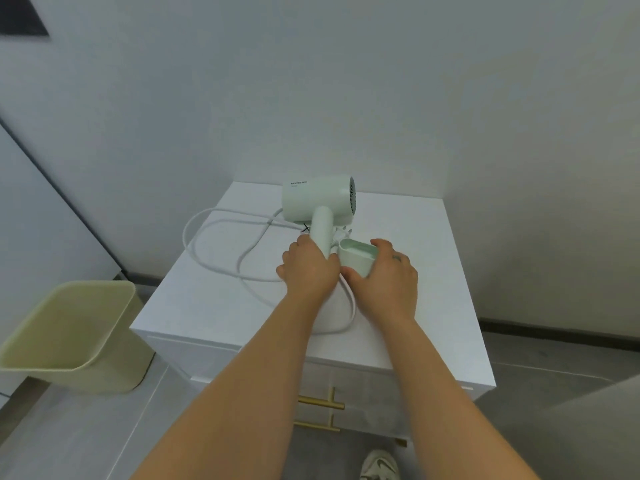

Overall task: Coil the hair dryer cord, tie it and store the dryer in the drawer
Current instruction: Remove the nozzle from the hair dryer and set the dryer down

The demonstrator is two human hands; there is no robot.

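A pale green hair dryer point(317, 199) stands on the white cabinet top point(408, 244), its handle pointing toward me. My left hand point(310, 271) grips the lower end of that handle. My right hand point(384, 282) holds a pale green nozzle piece point(356, 259) just right of the handle. The white cord point(214, 237) lies in loose loops across the cabinet's left side, and one loop point(349, 313) runs under my wrists. The plug point(341, 233) lies behind the nozzle. Two drawer fronts with gold handles point(320, 405) are below, both closed.
A light green waste bin point(72, 337) stands on the floor to the left of the cabinet. Walls close in behind and to the right. A shoe point(379, 465) shows on the floor at the bottom.
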